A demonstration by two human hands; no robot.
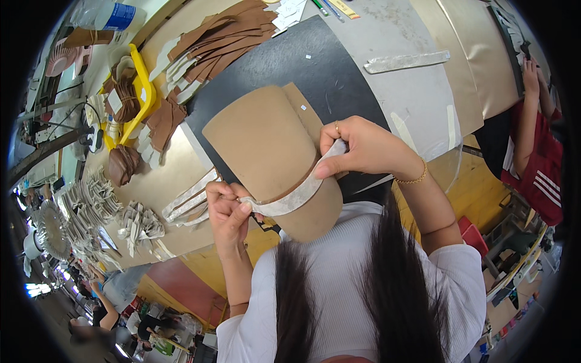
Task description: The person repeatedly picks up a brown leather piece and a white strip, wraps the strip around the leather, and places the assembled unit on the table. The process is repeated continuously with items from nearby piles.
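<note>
A pale, whitish strip with a brown edge point(293, 201) curves across a tan rounded form point(260, 142) in front of my body. My left hand point(229, 213) pinches the strip's left end between thumb and fingers. At the other end, my right hand point(366, 148) grips it between thumb and forefinger. Between the two hands the strip lies against the form, following its narrowed middle. The form's upper part rests over a black mat point(321, 60), and its lower end reaches close to my white shirt. A second tan edge point(302, 109) shows behind the form.
Brown leather pieces point(227, 36) fan out at the far left, near a yellow tray point(142, 88) holding more pieces. Pale bundled pieces point(91, 196) and loose strips point(192, 199) lie left. Another pale strip point(405, 62) lies far right, near a person's red sleeve point(537, 163).
</note>
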